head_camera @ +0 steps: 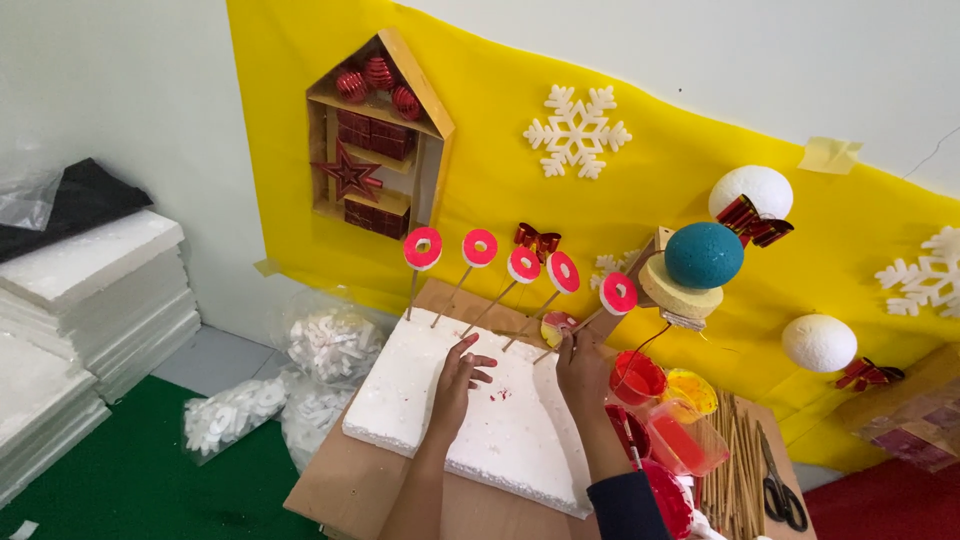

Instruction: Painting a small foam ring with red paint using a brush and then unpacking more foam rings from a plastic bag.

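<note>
Left hand spread flat on white foam slab, right hand pinching skewer of half-painted foam ring, red-ringed skewers standing just beyond, red paint cup beside.

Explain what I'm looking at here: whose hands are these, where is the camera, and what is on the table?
The single picture comes from a camera on a person's head, looking down at their own bare hands. The left hand presses flat on a white foam slab lying on a cardboard sheet. The right hand pinches a thin stick topped by a yellow and red ring. Five finished red rings on sticks already stand in the slab. Right of it lie paint cups, spare sticks and scissors.
</note>
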